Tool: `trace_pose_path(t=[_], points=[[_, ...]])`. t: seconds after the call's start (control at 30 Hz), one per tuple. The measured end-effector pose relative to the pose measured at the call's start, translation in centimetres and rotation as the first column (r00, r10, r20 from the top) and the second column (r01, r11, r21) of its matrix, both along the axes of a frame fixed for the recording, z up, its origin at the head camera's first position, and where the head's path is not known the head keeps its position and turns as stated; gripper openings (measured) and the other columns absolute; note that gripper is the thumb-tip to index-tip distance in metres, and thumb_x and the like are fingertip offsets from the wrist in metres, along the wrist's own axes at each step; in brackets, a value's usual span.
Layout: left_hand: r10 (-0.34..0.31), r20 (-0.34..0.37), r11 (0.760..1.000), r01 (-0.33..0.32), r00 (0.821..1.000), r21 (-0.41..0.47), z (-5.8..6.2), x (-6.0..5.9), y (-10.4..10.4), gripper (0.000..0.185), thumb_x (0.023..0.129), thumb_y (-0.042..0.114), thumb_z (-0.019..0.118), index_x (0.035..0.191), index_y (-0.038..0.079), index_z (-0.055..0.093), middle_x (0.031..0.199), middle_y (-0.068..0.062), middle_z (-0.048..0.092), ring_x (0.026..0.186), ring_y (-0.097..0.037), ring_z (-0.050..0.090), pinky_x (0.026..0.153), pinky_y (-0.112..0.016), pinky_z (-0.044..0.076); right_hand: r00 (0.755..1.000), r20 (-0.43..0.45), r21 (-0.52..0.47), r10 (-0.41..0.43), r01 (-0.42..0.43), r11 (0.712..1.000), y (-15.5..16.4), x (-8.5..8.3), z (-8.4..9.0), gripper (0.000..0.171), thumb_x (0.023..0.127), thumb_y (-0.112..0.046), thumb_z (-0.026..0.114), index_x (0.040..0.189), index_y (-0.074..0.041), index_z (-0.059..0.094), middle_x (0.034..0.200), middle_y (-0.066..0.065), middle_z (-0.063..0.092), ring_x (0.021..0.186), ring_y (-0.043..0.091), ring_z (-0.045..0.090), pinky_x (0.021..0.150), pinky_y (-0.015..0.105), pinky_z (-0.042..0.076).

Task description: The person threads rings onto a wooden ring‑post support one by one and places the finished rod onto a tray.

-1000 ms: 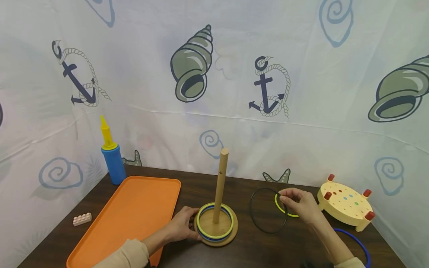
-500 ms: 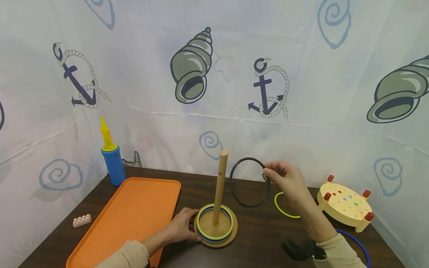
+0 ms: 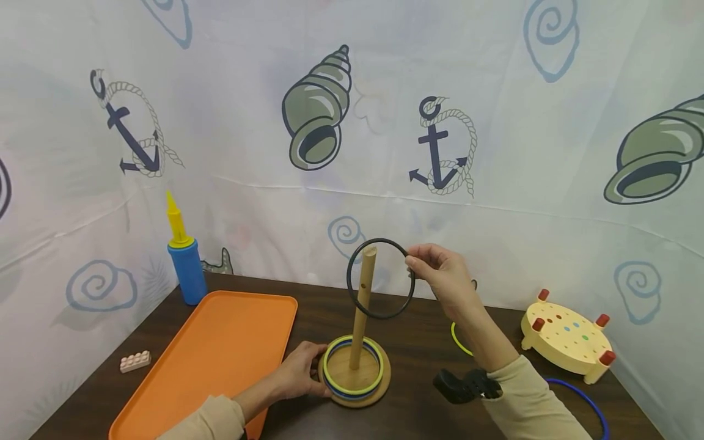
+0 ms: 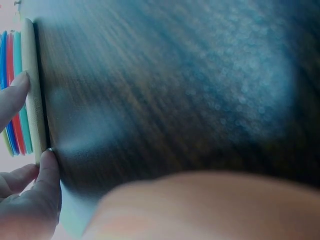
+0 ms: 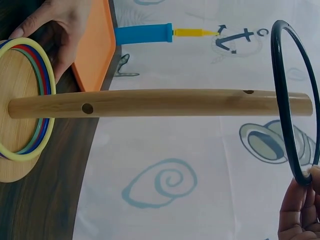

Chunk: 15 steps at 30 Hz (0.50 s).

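Observation:
My right hand pinches a thin black ring between thumb and fingers. Tilted up, the ring overlaps the upper part of a wooden peg in the head view. In the right wrist view, the near side of the ring crosses in front of the peg's tip. The peg rises from a round wooden base, whose left edge my left hand grips. Around the peg's foot lies a stack of rings: a yellow ring on top, then blue, red and green ones.
An orange tray lies left of the base, with a pale toy brick and a blue-and-yellow hand pump beyond. At right are a yellow ring, a blue ring and a cream pegged stool. A printed curtain hangs behind.
My right hand has lifted the black ring from near the yellow ring at right and carried it up and left to the peg's top. My left hand has stayed at the base.

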<state>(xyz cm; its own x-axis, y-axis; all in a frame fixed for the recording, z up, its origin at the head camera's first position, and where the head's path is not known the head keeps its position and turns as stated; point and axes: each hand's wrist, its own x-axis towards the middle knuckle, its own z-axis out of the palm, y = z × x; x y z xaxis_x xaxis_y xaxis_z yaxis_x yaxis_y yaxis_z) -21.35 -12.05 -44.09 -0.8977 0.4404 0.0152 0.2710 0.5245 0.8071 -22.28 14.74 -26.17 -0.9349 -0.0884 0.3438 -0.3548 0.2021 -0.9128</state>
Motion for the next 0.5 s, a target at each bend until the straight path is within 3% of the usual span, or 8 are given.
trace_pose_path(t=[0.5], points=[[-0.005,-0.012,1.000,0.005,1.000,0.000,-0.1,-0.1,-0.1,0.083,0.064,0.013,0.087,0.130,-0.013,0.044,0.117,-0.019,0.044,0.103,-0.029,0.054,0.080,-0.032,0.055,0.999,-0.012,-0.034,0.030,-0.030,0.999,-1.4,-1.5,-0.7,0.021,0.089,-0.002,0.061,0.105,0.012,0.060,0.075,-0.008,0.060,0.071,0.006,0.058,0.068,0.019,0.054]])
